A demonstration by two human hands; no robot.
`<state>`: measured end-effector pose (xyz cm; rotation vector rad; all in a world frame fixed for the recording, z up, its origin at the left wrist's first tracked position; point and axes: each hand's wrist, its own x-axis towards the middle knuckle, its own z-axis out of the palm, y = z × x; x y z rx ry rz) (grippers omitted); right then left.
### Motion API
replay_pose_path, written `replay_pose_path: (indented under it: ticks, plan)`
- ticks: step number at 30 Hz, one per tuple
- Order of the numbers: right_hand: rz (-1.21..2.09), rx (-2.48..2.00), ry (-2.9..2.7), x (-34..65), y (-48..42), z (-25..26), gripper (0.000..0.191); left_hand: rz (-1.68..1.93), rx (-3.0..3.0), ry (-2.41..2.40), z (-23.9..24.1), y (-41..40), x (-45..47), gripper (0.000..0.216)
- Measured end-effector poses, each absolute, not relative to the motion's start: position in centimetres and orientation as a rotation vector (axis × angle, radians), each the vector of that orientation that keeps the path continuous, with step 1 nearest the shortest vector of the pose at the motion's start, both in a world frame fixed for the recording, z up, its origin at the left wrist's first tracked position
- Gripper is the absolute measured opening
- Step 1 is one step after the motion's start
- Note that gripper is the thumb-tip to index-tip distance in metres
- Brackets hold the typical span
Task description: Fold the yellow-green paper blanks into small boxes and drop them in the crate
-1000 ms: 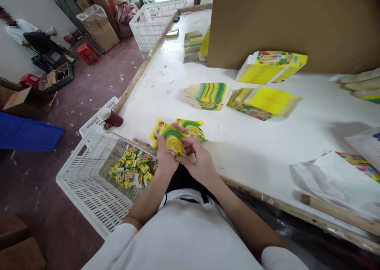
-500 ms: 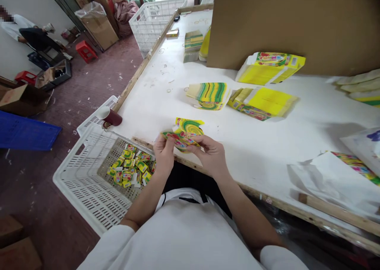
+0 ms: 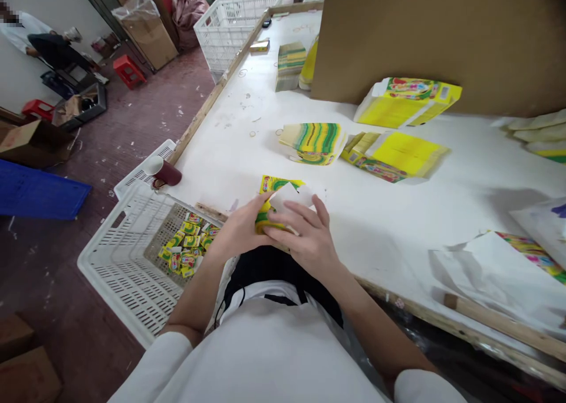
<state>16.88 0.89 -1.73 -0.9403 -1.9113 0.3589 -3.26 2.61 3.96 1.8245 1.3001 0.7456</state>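
My left hand [image 3: 241,229] is closed on the left side of a small yellow-and-green printed carton [image 3: 264,219] at the table's front edge. The fingers of my right hand [image 3: 307,235] are bent over its right side, a little blurred by motion. A white inner flap [image 3: 289,195] stands up between the hands. Just beyond, partly covered, lies another printed carton piece [image 3: 267,182]. Farther back on the table are a stack of flat cartons [image 3: 316,137] and a bundle of yellow ones [image 3: 407,154].
A white plastic crate [image 3: 119,273] with several small finished-looking cartons [image 3: 190,241] stands at the left, below the table edge. A dark red cup [image 3: 168,171] lies at the table corner. A large cardboard sheet [image 3: 420,37] rises at the back. Another person [image 3: 48,43] sits far left.
My right hand has moved over the carton, and its white inner side now shows upward between my hands. My left hand has turned, covering more of the carton's left side.
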Motion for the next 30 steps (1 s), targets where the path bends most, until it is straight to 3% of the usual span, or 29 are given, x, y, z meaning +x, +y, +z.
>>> replay_pose_path:
  ticks: [3, 5, 10, 13, 17, 21, 24, 28, 30]
  plan:
    - [0.45, -1.069, -1.635, 16.6, 1.0, -2.1, 0.061, 0.686, 1.863, 1.396, 2.7, 2.3, -2.0, 0.069]
    - [0.736, -1.076, -1.439, 16.5, 1.2, -2.6, 0.075, 0.751, 1.88, 1.379, 2.0, 1.9, -1.6, 0.073]
    - [1.738, -0.781, -1.086, 15.4, 1.7, -3.1, 0.058, 0.865, 2.019, 1.167, 0.7, 1.1, -0.7, 0.079]
    - [1.971, -0.663, -1.018, 15.0, 1.8, -3.0, 0.061, 0.94, 2.074, 1.153, 0.0, 1.1, -0.5, 0.071]
    - [1.935, -0.686, -1.011, 15.0, 2.0, -3.0, 0.073, 0.91, 2.106, 1.136, 0.1, 1.5, -0.5, 0.052]
    - [1.599, -0.866, -1.265, 15.2, 1.5, -2.9, 0.067, 0.651, 2.078, 1.209, 0.7, 2.1, -0.6, 0.043]
    - [1.255, -0.969, -1.574, 15.4, 1.0, -2.7, 0.053, 0.561, 2.084, 1.211, 0.4, 2.3, -0.7, 0.056]
    - [0.957, -1.027, -1.614, 15.7, 1.2, -3.0, 0.054, 0.881, 2.022, 1.471, -0.4, 2.1, -1.1, 0.091]
    - [0.863, -1.092, -1.475, 16.0, 1.5, -3.4, 0.053, 1.039, 1.84, 1.703, -0.5, 2.0, -1.5, 0.092]
